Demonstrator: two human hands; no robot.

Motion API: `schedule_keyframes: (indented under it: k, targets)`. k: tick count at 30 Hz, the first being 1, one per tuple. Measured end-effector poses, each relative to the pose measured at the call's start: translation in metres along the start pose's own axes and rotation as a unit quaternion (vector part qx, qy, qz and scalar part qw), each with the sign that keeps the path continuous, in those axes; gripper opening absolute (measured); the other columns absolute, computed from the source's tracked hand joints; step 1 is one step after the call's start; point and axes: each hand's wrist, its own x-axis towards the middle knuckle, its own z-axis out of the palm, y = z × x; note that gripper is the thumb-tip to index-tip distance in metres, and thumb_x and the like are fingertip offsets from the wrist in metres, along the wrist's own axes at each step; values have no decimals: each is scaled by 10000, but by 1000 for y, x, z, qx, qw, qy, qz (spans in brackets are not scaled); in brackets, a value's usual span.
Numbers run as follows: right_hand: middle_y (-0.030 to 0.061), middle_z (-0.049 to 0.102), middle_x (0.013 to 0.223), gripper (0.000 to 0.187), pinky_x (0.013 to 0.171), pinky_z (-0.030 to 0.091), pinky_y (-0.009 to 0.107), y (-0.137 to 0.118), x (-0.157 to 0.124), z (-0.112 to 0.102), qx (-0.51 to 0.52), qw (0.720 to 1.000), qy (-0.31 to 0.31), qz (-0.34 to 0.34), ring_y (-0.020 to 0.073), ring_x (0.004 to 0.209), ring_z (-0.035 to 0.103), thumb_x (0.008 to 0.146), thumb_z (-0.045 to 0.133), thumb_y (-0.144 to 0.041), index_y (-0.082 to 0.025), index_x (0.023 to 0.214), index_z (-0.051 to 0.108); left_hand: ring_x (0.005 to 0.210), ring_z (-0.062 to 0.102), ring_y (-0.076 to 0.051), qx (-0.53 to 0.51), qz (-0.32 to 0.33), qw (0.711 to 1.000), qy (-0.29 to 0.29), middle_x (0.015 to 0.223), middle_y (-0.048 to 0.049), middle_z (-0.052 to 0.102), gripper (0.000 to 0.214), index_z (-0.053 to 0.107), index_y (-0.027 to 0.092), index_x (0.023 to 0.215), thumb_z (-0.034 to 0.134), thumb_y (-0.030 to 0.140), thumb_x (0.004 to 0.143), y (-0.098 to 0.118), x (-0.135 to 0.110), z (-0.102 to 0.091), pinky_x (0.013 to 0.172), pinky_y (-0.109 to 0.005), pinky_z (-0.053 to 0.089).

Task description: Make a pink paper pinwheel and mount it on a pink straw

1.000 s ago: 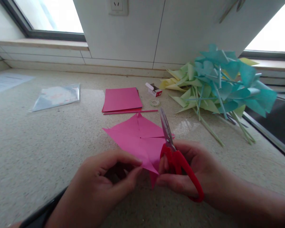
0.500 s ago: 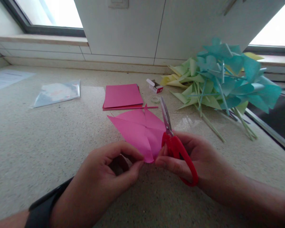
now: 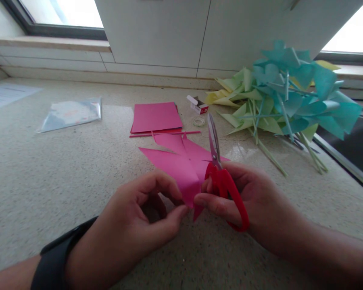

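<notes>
A pink paper sheet (image 3: 178,165) with slits cut in from its corners is held just above the counter. My left hand (image 3: 148,213) pinches its near edge between thumb and fingertips. My right hand (image 3: 245,197) has red-handled scissors (image 3: 215,161) in its grip, blades closed and pointing up and away. The right thumb and a finger also touch the paper near its front corner, where one pointed flap hangs down. Part of the paper's right side is hidden behind the scissors and right hand.
Beyond the paper lie a stack of coloured paper (image 3: 155,117), a thin pink stick (image 3: 166,134), a tape roll (image 3: 198,121) and a small open box (image 3: 197,105). Paper pinwheels (image 3: 293,92) pile up at right, beside a sink (image 3: 359,149). A clear plastic packet (image 3: 72,114) is at left.
The paper's slits have spread wider, and a pointed flap now shows separately below the near edge. Both hands shifted only slightly, still at the paper. The view tilted a little downward.
</notes>
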Motion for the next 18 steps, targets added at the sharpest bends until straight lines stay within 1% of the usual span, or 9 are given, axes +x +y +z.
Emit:
schedule_keyframes:
  k: [2, 4, 6, 8, 10, 12, 15, 18]
  targets:
    - [-24, 642, 670, 256, 535, 475, 232, -2, 0, -1, -10, 1000, 7, -1, 115, 578, 565, 748, 835, -366, -212, 729, 632, 509, 524, -99, -7, -12, 1000, 21, 601, 56, 575, 212, 560, 223, 756, 726, 348, 801, -1, -2, -1, 443, -164, 398]
    - [-19, 639, 668, 280, 516, 466, 232, -4, 0, -2, -25, 1000, 13, -7, 113, 563, 554, 750, 833, -405, -211, 732, 631, 539, 505, -104, 7, -16, 1000, 13, 607, 42, 561, 293, 543, 212, 697, 646, 420, 877, -1, -3, -3, 472, -178, 395]
    - [-14, 633, 664, 306, 500, 456, 232, -6, 0, -4, -41, 999, 16, -17, 111, 551, 541, 761, 819, -454, -211, 737, 635, 589, 511, -120, 33, -14, 999, -31, 629, 16, 584, 396, 574, 199, 656, 532, 465, 947, 0, -3, -5, 523, -204, 408]
    - [-13, 624, 654, 328, 494, 452, 233, -7, -1, -5, -51, 998, 14, -26, 112, 547, 536, 770, 805, -489, -211, 732, 634, 633, 526, -138, 57, -18, 995, -80, 671, -1, 617, 443, 631, 193, 684, 477, 493, 972, 2, -2, -6, 558, -228, 411]
    - [-15, 618, 647, 347, 497, 455, 235, -8, -1, -4, -53, 998, 9, -26, 114, 549, 537, 760, 809, -506, -212, 723, 628, 662, 536, -149, 64, -23, 992, -102, 718, -7, 635, 439, 669, 191, 748, 493, 531, 964, 3, 0, -6, 562, -237, 402]
    - [-17, 616, 647, 355, 502, 458, 237, -7, -1, -3, -48, 999, 8, -23, 115, 551, 536, 746, 821, -507, -214, 721, 622, 689, 557, -158, 57, -40, 991, -110, 759, -12, 657, 430, 693, 190, 794, 531, 560, 942, 3, 1, -6, 564, -238, 405]
    - [-17, 623, 659, 347, 519, 472, 244, -6, -1, -1, -34, 999, 5, -14, 120, 564, 545, 733, 835, -493, -218, 724, 623, 683, 587, -163, 40, -73, 988, -132, 755, -19, 685, 418, 718, 188, 797, 597, 574, 904, 2, 2, -7, 551, -232, 411]
    - [-21, 625, 668, 337, 536, 488, 245, -5, 0, 1, -16, 1000, -1, -13, 122, 580, 556, 722, 846, -467, -220, 715, 618, 669, 607, -161, 34, -80, 987, -137, 732, -25, 705, 403, 732, 186, 763, 637, 558, 887, 1, 2, -8, 550, -226, 424]
